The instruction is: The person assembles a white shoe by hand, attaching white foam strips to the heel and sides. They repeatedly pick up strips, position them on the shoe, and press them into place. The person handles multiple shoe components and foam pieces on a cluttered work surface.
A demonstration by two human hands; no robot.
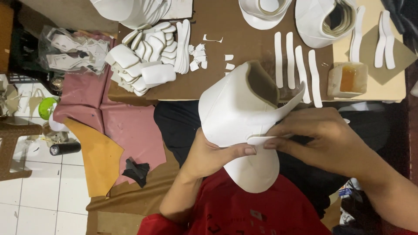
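A: What was seen from the head view, near the middle?

B: A white cap was held above the lap, its brown-lined opening turned far and its brim pointing near, over a red shirt. The left hand was placed under the cap's near left side, with the thumb pressed flat against the white panel. The right hand was brought in from the right, its fingers pressed together and pinching a narrow white strip. The strip was curved up along the cap's right side, and its near end was held against the cap just beside the left thumb.

A: And what was laid out farther away?

B: A brown counter was spread across the far part of the scene. A heap of white padded pieces was piled at its left end, with small white scraps scattered just beside it. Four long white strips were laid side by side at the right, and a squat translucent tub of amber glue was set to the right of them. Two more white caps were rested at the far edge.

A: And off the counter?

B: At the left, pink sheets and a tan sheet were draped down, with a clear bag of white parts placed beyond them. White floor tiles were shown at the near left.
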